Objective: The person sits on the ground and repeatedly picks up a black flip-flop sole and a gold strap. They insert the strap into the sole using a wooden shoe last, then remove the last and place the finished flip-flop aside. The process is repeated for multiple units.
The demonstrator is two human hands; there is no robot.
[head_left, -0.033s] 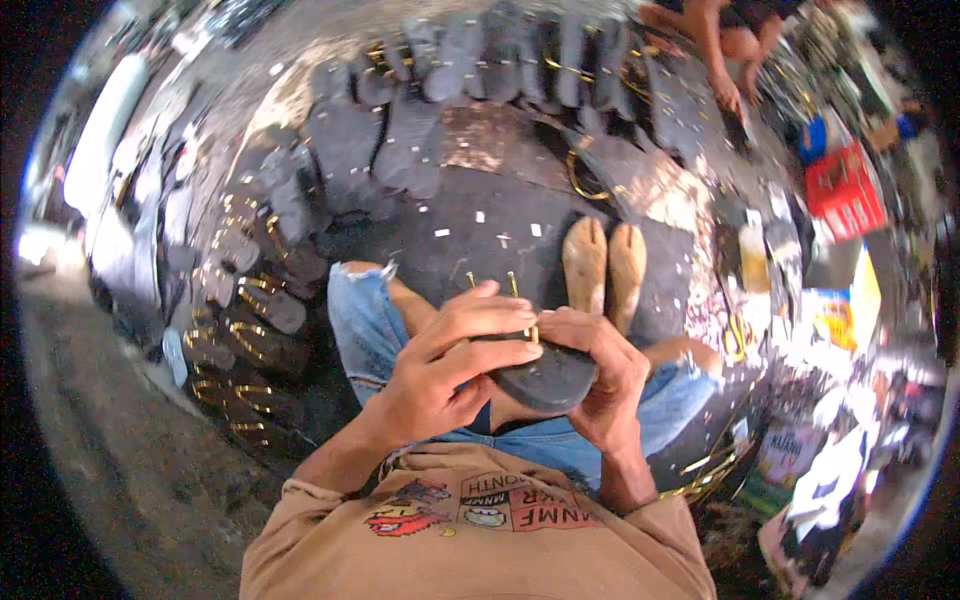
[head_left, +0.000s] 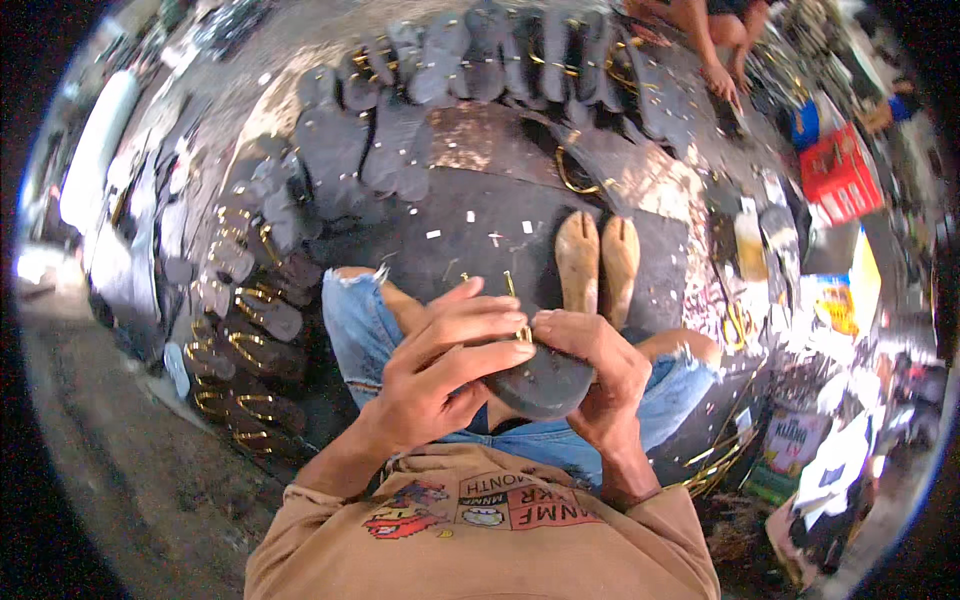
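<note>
In front of my lap I hold a dark sandal (head_left: 543, 385) with its rounded end toward me. My left hand (head_left: 440, 350) is closed on the sandal's left side, with its fingertips at a small gold strap piece (head_left: 525, 334) on top. The fingers of my right hand (head_left: 605, 375) wrap round the right edge of the sole, its thumb close to the same gold piece. A thin gold strap end (head_left: 509, 284) sticks up beyond my left fingers. My hands cover much of the sandal.
Two wooden foot lasts (head_left: 598, 262) stand just beyond my hands. Gold-strapped sandals (head_left: 255, 345) lie in rows at left; dark soles (head_left: 400, 150) form an arc at the far side. Another person's hand (head_left: 720, 82) works at far right, near a red box (head_left: 842, 172). Gold strips (head_left: 722, 462) lie at right.
The whole view has shifted slightly, so the surroundings sit a little further left. My hands keep nearly the same hold on the sandal.
</note>
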